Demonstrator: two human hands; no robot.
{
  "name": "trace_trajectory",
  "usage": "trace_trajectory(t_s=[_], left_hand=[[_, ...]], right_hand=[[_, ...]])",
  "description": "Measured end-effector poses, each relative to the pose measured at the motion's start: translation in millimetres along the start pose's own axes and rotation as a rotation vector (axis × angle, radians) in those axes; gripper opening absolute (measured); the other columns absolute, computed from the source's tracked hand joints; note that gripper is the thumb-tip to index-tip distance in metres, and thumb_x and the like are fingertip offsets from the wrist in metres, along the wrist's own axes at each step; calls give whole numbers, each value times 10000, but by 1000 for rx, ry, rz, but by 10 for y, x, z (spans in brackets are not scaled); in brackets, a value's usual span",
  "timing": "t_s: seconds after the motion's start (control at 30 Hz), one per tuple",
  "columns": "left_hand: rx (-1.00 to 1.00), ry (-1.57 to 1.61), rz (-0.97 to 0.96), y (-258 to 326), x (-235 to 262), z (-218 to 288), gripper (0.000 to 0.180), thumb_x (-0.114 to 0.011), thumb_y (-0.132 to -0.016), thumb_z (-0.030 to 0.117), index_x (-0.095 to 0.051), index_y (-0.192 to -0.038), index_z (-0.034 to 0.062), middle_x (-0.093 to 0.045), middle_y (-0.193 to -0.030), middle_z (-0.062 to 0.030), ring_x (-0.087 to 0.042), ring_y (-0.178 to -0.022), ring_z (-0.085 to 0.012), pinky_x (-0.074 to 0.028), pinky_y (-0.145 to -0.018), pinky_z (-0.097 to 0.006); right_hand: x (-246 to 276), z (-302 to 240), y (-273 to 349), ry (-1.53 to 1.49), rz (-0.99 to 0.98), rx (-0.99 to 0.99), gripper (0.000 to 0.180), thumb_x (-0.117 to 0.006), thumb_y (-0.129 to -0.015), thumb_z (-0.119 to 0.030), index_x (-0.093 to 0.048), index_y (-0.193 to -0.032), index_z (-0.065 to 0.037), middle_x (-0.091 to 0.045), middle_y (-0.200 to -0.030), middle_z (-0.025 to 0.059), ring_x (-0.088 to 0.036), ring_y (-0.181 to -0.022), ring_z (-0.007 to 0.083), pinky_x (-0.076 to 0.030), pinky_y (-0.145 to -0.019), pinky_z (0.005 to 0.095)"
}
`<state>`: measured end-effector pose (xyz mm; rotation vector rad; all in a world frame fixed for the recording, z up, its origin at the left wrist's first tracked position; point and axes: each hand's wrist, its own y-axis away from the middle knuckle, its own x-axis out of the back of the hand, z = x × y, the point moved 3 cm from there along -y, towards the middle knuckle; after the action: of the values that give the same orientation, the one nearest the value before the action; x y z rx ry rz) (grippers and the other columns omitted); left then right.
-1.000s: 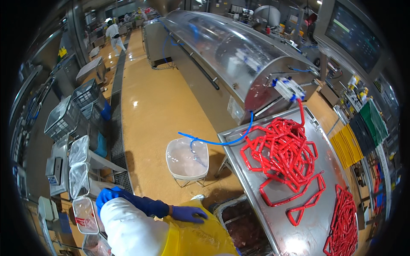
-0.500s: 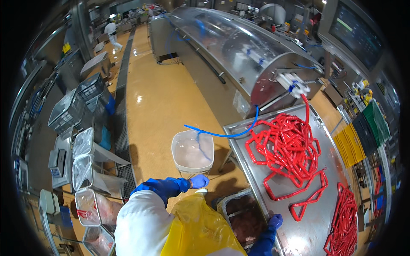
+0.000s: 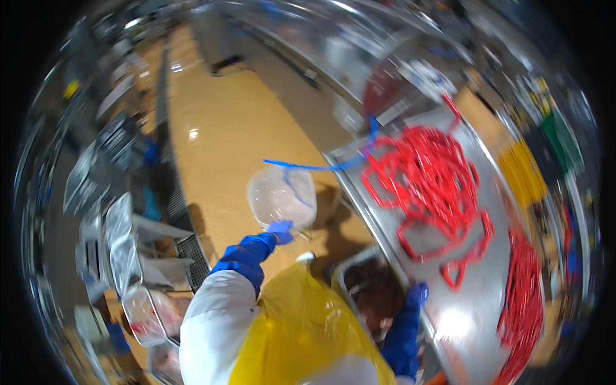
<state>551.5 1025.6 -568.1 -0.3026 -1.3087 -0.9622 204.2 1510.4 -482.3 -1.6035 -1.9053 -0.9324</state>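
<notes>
My left hand [image 3: 280, 231], in a violet glove, is at the near rim of a round white tub [image 3: 264, 199] with pale contents. Motion blur smears its fingers. My right hand [image 3: 418, 293], gloved the same, is at the left edge of the steel table [image 3: 443, 308]; its fingers are too blurred to read. A heap of red linked sausages [image 3: 423, 179] lies on that table, with loose links trailing toward me. Another red bundle [image 3: 523, 289] lies along the right side. A blue hose [image 3: 333, 168] runs across the tub's far side.
A lined bin of dark meat [image 3: 372, 282] stands between me and the table. At left are grey crates [image 3: 119, 144] and clear-lined tubs [image 3: 144, 314]. The long steel machine [image 3: 346, 58] stands at the back, and yellow panels [image 3: 523, 172] are at right.
The view has shifted and blurred. My left hand has moved forward to the tub's near rim. My right hand has slid farther up along the table edge.
</notes>
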Motion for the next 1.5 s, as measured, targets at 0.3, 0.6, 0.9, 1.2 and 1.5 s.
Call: trace_trajectory(t_s=[0.3, 0.6, 0.9, 1.2, 1.5], left_hand=[[79, -83, -6, -103, 118, 368, 639, -697, -731, 438, -563, -1250, 91, -626, -1211, -179, -598, -1136, -368, -438, -974, -517], [106, -114, -60, -80, 95, 391, 673, -675, -753, 434, -526, -1311, 87, -602, -1267, -185, -569, -1191, -362, -419, -1011, -512], [108, -110, -59, -108, 51, 350, 635, -676, -749, 423, -528, -1269, 90, -601, -1245, -182, -567, -1185, -365, -417, -995, -524], [122, -109, -61, -122, 42, 341, 606, -684, -742, 414, -549, -1242, 100, -614, -1210, -177, -574, -1173, -367, -433, -980, -521], [116, -94, -55, -107, 48, 342, 585, -690, -742, 405, -557, -1215, 87, -607, -1226, -184, -577, -1168, -367, -432, -984, -518]], right_hand=[[-96, 476, -314, 241, 289, 90, 159, -574, -847, -248, -685, -800, -145, -684, -838, 162, -635, -836, 396, -498, -750, 505], [-46, 421, -217, 256, 317, 60, 121, -596, -845, -224, -690, -783, -179, -689, -838, 162, -641, -833, 401, -512, -756, 506], [-44, 406, -228, 252, 319, 70, 135, -589, -844, -231, -693, -779, -174, -686, -835, 164, -640, -845, 393, -511, -760, 503], [-29, 345, -191, 230, 351, 137, 120, -603, -835, -218, -689, -775, -160, -679, -817, 158, -639, -834, 384, -510, -747, 503], [-31, 361, -196, 243, 332, 85, 113, -611, -821, -199, -691, -750, -163, -676, -807, 172, -640, -822, 385, -514, -745, 502]])
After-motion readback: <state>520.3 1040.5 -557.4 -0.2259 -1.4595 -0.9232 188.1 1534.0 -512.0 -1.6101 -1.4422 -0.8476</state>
